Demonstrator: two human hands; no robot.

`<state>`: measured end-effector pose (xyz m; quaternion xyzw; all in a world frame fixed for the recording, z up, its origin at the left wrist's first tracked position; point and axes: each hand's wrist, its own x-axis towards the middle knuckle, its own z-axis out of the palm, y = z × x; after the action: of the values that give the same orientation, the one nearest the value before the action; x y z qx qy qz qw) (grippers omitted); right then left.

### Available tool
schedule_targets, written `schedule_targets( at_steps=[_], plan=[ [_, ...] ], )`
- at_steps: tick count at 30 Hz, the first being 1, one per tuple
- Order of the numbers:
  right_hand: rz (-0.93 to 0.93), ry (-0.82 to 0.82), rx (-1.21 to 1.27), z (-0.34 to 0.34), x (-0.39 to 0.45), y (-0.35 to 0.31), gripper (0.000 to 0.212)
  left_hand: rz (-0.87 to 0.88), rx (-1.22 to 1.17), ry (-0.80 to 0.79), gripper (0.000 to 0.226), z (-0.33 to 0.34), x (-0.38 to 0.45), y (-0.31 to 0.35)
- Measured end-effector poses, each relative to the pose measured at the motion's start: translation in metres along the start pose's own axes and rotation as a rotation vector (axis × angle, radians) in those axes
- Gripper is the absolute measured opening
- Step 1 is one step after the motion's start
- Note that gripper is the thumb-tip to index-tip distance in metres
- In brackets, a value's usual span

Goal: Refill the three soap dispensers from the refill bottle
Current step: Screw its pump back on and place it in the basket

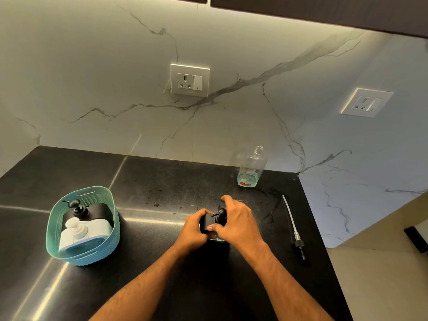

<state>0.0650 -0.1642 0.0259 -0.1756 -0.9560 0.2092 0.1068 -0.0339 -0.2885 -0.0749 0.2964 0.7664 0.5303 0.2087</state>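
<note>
A black soap dispenser (208, 222) stands on the dark counter in front of me. My left hand (195, 228) grips its body from the left. My right hand (234, 221) curls round its black pump head (221, 214) from the right. A clear refill bottle (251, 169), uncapped and with a little blue liquid at the bottom, stands at the back by the wall. Its pump with a long tube (294, 228) lies on the counter to the right. A black dispenser (80, 210) and a white dispenser (80, 235) sit in a teal basket (111, 242) on the left.
The black counter (150, 262) ends at a right edge near the loose pump. Wet spots mark the surface behind my hands. The marble wall carries two power sockets (190, 80).
</note>
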Motion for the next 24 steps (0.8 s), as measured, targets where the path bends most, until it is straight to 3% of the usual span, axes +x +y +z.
schedule_targets(
  at_steps=[9, 16, 20, 24],
  plan=[
    [-0.053, -0.021, -0.068, 0.0, -0.002, -0.001, 0.066, 0.019, -0.003, -0.007, 0.042, -0.001, 0.0, 0.0],
    [-0.007, 0.013, -0.053, 0.001, -0.002, 0.004, 0.073, 0.016, 0.004, -0.004, 0.043, 0.0, 0.0, -0.002],
    [-0.07, -0.011, 0.035, 0.003, -0.003, 0.006, 0.082, 0.028, 0.018, 0.001, 0.044, 0.001, 0.001, -0.003],
    [-0.012, 0.024, 0.018, 0.001, 0.001, 0.008, 0.076, 0.017, 0.025, -0.005, 0.043, 0.0, 0.0, -0.003]
  ],
)
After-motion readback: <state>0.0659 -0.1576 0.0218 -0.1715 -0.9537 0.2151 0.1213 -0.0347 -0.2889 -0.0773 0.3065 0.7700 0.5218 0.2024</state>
